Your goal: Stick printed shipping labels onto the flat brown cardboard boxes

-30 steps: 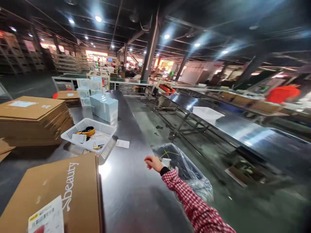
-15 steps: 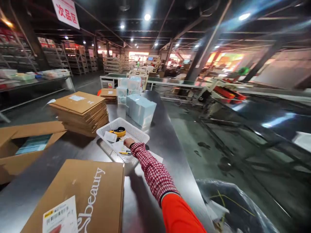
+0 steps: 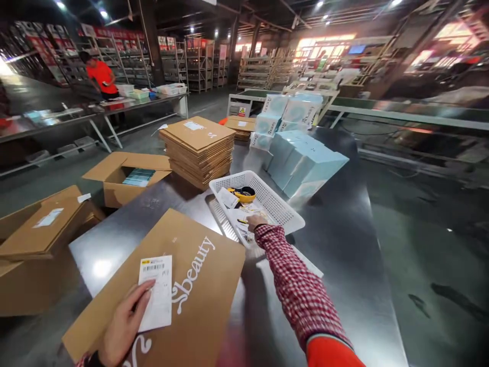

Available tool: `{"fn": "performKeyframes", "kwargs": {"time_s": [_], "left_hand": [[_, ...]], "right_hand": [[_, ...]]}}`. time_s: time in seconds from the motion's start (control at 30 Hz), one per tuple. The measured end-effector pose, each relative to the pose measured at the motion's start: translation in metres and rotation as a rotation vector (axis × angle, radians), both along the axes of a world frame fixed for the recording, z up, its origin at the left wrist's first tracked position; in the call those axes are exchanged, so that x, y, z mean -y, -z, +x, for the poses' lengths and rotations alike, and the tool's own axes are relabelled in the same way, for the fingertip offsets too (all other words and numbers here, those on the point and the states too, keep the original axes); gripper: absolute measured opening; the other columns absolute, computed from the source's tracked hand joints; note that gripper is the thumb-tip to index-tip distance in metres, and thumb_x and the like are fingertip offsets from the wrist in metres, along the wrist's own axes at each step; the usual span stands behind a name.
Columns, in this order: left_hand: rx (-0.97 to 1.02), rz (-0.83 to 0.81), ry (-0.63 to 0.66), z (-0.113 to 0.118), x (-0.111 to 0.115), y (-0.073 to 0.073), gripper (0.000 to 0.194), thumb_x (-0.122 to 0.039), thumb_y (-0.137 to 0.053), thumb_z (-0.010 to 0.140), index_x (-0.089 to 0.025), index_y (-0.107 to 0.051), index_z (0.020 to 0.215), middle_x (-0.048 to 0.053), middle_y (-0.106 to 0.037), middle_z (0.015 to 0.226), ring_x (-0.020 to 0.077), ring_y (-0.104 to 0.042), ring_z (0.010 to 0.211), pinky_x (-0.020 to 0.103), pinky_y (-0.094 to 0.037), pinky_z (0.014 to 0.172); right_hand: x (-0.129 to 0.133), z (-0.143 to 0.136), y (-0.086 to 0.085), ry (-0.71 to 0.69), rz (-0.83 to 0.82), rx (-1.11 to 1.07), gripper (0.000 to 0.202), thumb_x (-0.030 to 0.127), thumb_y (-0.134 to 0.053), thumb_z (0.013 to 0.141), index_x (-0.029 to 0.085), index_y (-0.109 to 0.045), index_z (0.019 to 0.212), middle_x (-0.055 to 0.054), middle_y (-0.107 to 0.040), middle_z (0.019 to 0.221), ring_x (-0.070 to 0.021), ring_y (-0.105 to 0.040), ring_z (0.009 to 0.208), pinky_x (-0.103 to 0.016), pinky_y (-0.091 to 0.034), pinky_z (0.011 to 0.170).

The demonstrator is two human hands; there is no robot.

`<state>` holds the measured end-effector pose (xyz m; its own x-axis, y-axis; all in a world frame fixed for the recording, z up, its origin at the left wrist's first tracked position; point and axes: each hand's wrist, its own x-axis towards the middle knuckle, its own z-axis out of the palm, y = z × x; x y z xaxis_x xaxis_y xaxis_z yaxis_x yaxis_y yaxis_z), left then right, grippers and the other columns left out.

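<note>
My left hand (image 3: 124, 321) rests on the left part of a white label sheet (image 3: 158, 295), which lies on a flat brown carton (image 3: 202, 300) with white "beauty" lettering. Its fingers are close together, and what they grip, if anything, is unclear. My right hand (image 3: 256, 223) reaches into a white perforated basket (image 3: 280, 204); its fingers are curled over a small yellow and black tool (image 3: 242, 221). A yellow tape roll (image 3: 244, 194) and white papers lie beside it in the basket.
Flat cartons (image 3: 198, 140) are stacked behind the basket, with pale blue boxes (image 3: 305, 158) to their right. Open cartons (image 3: 126, 193) stand left of the metal table (image 3: 344, 244). A person in orange (image 3: 101, 76) stands at a far table.
The view has swung left, and my left hand now shows fully on the label. In the basket, the yellow tool is now at my right hand's fingertips.
</note>
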<state>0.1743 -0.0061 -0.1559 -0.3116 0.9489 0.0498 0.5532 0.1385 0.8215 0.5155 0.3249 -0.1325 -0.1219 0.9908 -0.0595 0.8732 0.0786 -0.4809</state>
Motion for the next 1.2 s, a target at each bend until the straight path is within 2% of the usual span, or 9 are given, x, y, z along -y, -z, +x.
{"fn": "performKeyframes", "kwargs": {"time_s": [0.13, 0.23, 0.3, 0.4, 0.57, 0.73, 0.9, 1.03, 1.2], "left_hand": [[0.006, 0.064, 0.036, 0.005, 0.001, -0.005, 0.043, -0.046, -0.044, 0.089, -0.021, -0.061, 0.12, 0.007, -0.061, 0.128, 0.0226, -0.056, 0.119, 0.036, -0.047, 0.1], [0.042, 0.063, 0.106, 0.004, 0.0, -0.013, 0.047, -0.045, -0.038, 0.091, -0.018, -0.057, 0.124, 0.009, -0.059, 0.129, 0.0221, -0.055, 0.12, 0.037, -0.046, 0.1], [0.054, 0.068, 0.187, 0.0, -0.003, -0.019, 0.048, -0.043, -0.035, 0.093, -0.018, -0.053, 0.129, 0.01, -0.056, 0.133, 0.0215, -0.052, 0.122, 0.038, -0.043, 0.102], [-0.052, 0.085, 0.316, -0.01, -0.016, -0.029, 0.048, -0.038, -0.042, 0.09, -0.02, -0.047, 0.135, 0.011, -0.057, 0.132, 0.0243, -0.052, 0.121, 0.044, -0.042, 0.101], [-0.262, 0.098, 0.529, -0.026, -0.054, -0.042, 0.06, -0.027, -0.056, 0.081, -0.019, -0.041, 0.139, 0.012, -0.053, 0.137, 0.0301, -0.043, 0.127, 0.052, -0.032, 0.105], [-0.297, 0.136, 0.665, -0.035, -0.083, -0.035, 0.065, -0.022, -0.061, 0.075, -0.021, -0.043, 0.137, 0.01, -0.05, 0.14, 0.0305, -0.036, 0.133, 0.055, -0.021, 0.11], [-0.274, 0.15, 0.683, -0.04, -0.092, -0.024, 0.062, -0.024, -0.063, 0.076, -0.023, -0.045, 0.136, 0.009, -0.052, 0.138, 0.0282, -0.034, 0.134, 0.055, -0.017, 0.112], [-0.288, 0.157, 0.738, -0.043, -0.093, -0.021, 0.048, -0.025, -0.048, 0.088, -0.023, -0.044, 0.136, 0.006, -0.05, 0.14, 0.0258, -0.03, 0.136, 0.055, -0.016, 0.112], [-0.279, 0.174, 0.738, -0.042, -0.092, -0.023, 0.059, -0.016, -0.057, 0.081, -0.026, -0.042, 0.138, 0.005, -0.056, 0.135, 0.0265, -0.031, 0.135, 0.055, -0.016, 0.112]], "right_hand": [[0.033, -0.009, -0.049, 0.058, 0.072, -0.186, 0.006, 0.018, -0.053, 0.082, 0.013, -0.056, 0.082, -0.007, -0.062, 0.077, -0.0172, -0.062, 0.08, -0.031, -0.05, 0.074], [0.079, -0.035, -0.079, 0.05, 0.069, -0.395, 0.02, 0.028, -0.035, 0.088, 0.016, -0.05, 0.094, -0.004, -0.061, 0.078, -0.0143, -0.064, 0.072, -0.027, -0.052, 0.066], [0.116, -0.06, -0.093, 0.0, -0.061, -0.679, 0.027, 0.04, -0.036, 0.088, 0.018, -0.049, 0.096, -0.003, -0.061, 0.08, -0.0136, -0.064, 0.071, -0.027, -0.053, 0.065], [0.174, -0.102, -0.101, -0.083, -0.299, -1.07, 0.031, 0.047, -0.055, 0.079, 0.019, -0.052, 0.091, 0.0, -0.06, 0.081, -0.0113, -0.061, 0.067, -0.028, -0.054, 0.065], [0.241, -0.165, -0.079, 0.003, -0.312, -1.258, 0.022, 0.028, -0.065, 0.065, 0.019, -0.049, 0.076, 0.008, -0.05, 0.061, -0.0058, -0.046, 0.049, -0.025, -0.052, 0.056], [0.269, -0.199, -0.035, 0.165, -0.262, -1.317, 0.021, 0.025, -0.059, 0.063, 0.021, -0.048, 0.08, 0.011, -0.046, 0.051, -0.0066, -0.041, 0.041, -0.024, -0.048, 0.049], [0.283, -0.217, -0.006, 0.283, -0.073, -1.051, 0.015, 0.033, -0.056, 0.071, 0.02, -0.048, 0.069, 0.006, -0.049, 0.052, -0.008, -0.041, 0.043, -0.021, -0.034, 0.043], [0.286, -0.223, -0.002, 0.186, 0.149, -0.714, 0.017, 0.027, -0.05, 0.074, 0.02, -0.05, 0.059, 0.002, -0.05, 0.055, -0.012, -0.044, 0.053, -0.025, -0.035, 0.052], [0.287, -0.22, 0.001, 0.061, 0.247, -0.505, 0.02, 0.027, -0.047, 0.079, 0.021, -0.053, 0.061, 0.002, -0.051, 0.055, -0.0128, -0.046, 0.053, -0.026, -0.035, 0.053]]}}
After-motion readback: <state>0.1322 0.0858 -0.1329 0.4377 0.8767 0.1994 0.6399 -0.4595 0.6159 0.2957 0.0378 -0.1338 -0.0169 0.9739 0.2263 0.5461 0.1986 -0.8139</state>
